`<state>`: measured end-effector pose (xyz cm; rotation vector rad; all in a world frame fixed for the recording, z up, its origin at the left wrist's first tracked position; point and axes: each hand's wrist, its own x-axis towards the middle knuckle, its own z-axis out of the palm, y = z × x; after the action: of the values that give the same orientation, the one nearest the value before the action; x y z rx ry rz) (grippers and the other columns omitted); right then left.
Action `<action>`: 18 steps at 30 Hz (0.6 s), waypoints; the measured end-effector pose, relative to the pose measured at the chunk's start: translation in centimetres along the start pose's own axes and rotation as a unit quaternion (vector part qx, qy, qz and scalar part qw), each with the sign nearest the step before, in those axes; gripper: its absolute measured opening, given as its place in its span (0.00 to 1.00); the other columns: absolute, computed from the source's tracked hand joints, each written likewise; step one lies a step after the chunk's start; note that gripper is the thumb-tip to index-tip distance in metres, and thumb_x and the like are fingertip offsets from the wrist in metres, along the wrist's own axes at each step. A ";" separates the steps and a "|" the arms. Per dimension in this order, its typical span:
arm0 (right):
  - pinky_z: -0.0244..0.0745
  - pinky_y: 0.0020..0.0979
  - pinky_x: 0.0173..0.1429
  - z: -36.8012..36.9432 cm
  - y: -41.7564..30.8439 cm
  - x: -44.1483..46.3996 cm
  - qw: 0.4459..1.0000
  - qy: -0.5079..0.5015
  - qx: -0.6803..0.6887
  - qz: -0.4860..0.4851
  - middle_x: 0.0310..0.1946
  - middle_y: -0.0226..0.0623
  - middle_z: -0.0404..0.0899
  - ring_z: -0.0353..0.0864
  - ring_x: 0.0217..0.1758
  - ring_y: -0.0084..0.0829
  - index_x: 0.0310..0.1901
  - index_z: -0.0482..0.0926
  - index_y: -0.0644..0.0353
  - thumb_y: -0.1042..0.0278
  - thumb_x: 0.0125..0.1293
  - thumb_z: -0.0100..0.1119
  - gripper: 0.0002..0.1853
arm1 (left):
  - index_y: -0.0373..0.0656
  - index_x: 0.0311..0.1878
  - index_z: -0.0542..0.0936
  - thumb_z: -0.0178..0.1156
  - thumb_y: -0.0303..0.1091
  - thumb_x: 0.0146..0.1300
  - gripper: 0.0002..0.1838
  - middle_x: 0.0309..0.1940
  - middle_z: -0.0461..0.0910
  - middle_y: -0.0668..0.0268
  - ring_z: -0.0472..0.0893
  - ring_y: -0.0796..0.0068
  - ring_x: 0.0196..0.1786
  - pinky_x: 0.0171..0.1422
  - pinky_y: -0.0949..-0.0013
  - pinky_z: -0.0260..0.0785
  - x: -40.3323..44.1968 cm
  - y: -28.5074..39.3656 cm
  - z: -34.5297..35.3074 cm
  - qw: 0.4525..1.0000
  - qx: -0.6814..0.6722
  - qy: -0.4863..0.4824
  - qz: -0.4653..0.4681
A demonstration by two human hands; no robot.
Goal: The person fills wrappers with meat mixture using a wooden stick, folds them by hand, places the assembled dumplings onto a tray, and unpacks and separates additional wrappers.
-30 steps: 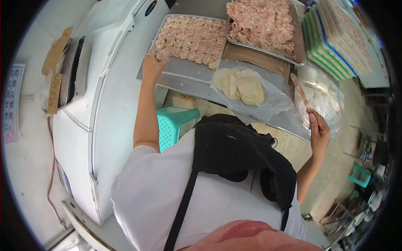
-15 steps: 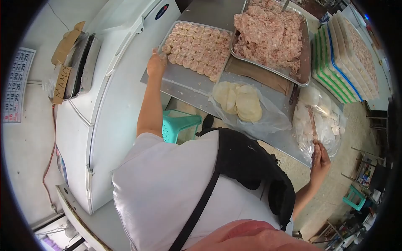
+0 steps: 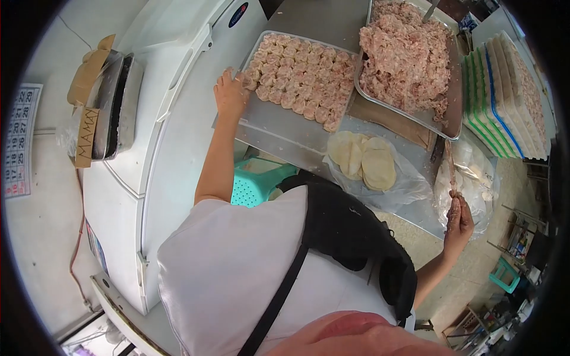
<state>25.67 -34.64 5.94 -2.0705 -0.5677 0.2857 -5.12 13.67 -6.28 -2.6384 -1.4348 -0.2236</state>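
Observation:
My left hand (image 3: 230, 95) is at the left corner of a tray (image 3: 261, 121) filled with rows of open-topped meat dumplings (image 3: 303, 77). Its fingers look apart, and the nearest dumpling lies right beside them. My right hand (image 3: 458, 219) grips the lower end of a narrow, flat spatula (image 3: 452, 166) smeared with meat, held upright in front of a plastic bag of pale rounds (image 3: 475, 166). Between the hands, round dough wrappers (image 3: 378, 164) lie in overlapping piles on a clear plastic bag (image 3: 409, 187). Behind them a deep metal pan (image 3: 409, 117) holds a heap of ground meat (image 3: 409, 56).
Stacked containers with green and blue rims (image 3: 496, 98) stand at the right end of the metal table (image 3: 314, 18). A white freezer (image 3: 178, 148) flanks the table on the left. Below its edge is a green stool (image 3: 255, 184). Brown cardboard (image 3: 392, 121) lies beside the pan.
The view has shifted, so the table's contents appear farther right. My left hand has drawn slightly leftward from the dumplings, its fingers more spread. My right hand still holds the spatula.

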 end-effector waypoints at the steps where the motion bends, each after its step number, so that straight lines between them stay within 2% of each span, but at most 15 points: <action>1: 0.62 0.19 0.32 0.3 -0.3 -0.1 1.000 -0.003 -0.004 0.004 0.33 0.28 0.80 0.66 0.28 0.16 0.49 0.81 0.68 0.70 0.69 0.57 0.12 | 0.48 0.60 0.73 0.68 0.34 0.50 0.31 0.66 0.62 0.60 0.67 0.57 0.62 0.63 0.57 0.64 0.5 -1.3 0.4 1.000 -0.016 0.004 0.023; 5: 0.56 0.15 0.29 2.2 -0.3 -0.7 1.000 0.011 -0.008 -0.010 0.29 0.20 0.75 0.61 0.25 0.11 0.51 0.81 0.65 0.69 0.71 0.55 0.12 | 0.49 0.55 0.74 0.73 0.33 0.43 0.31 0.69 0.58 0.57 0.62 0.51 0.68 0.68 0.53 0.60 1.4 -4.0 1.3 0.988 -0.114 -0.008 0.101; 8: 0.56 0.16 0.29 3.4 -1.6 -0.6 1.000 -0.006 -0.017 0.000 0.29 0.20 0.74 0.61 0.25 0.11 0.50 0.81 0.65 0.69 0.71 0.55 0.12 | 0.48 0.56 0.73 0.73 0.34 0.43 0.33 0.72 0.54 0.55 0.57 0.46 0.71 0.71 0.50 0.54 0.5 -3.3 -0.3 0.981 -0.170 -0.020 0.085; 11: 0.57 0.16 0.30 4.4 -2.8 -0.3 0.999 -0.015 -0.027 -0.018 0.29 0.20 0.74 0.62 0.26 0.11 0.50 0.82 0.65 0.69 0.70 0.56 0.12 | 0.46 0.57 0.73 0.73 0.35 0.44 0.34 0.74 0.51 0.55 0.56 0.44 0.71 0.73 0.48 0.51 -0.3 -1.0 -2.5 0.974 -0.184 -0.017 0.132; 18: 0.62 0.18 0.34 5.7 -4.9 -0.2 0.999 -0.030 -0.026 -0.020 0.33 0.24 0.79 0.65 0.29 0.13 0.49 0.82 0.65 0.69 0.70 0.56 0.12 | 0.44 0.61 0.71 0.72 0.40 0.47 0.35 0.74 0.49 0.54 0.55 0.43 0.72 0.73 0.47 0.49 1.2 -1.5 1.2 0.973 -0.141 0.004 0.184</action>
<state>21.76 -28.29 7.05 -2.1036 -0.6568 0.3132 -5.65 15.65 -7.14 -3.0623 -0.9412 -0.4230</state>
